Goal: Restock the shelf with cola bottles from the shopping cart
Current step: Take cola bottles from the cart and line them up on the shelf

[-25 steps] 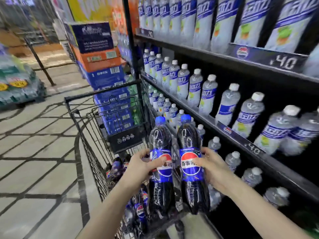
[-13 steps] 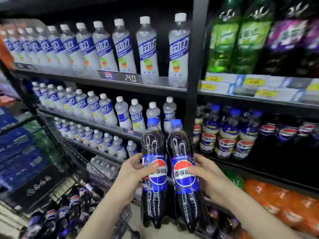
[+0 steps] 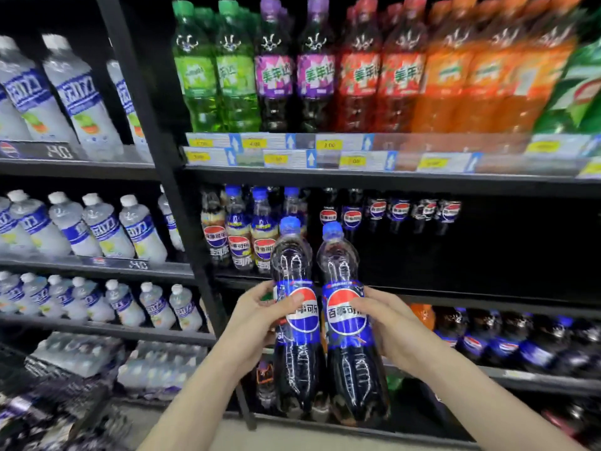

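Black metal shelving [image 3: 357, 182] now fills the view where the cart was a second ago, so the carry is done and placing comes next. Its cola row [image 3: 390, 211] leaves dark open room to the right. Left hand [image 3: 257, 315] grips the left dark plastic cola bottle [image 3: 294, 353]; right hand [image 3: 387, 320] grips the right bottle [image 3: 349, 362], both upright, touching, near the shelf lip.

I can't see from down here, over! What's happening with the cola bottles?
Left hand grips left cola bottle; right hand grips right cola bottle. Both upright, before the cola shelf. Open space there, nothing blocking.
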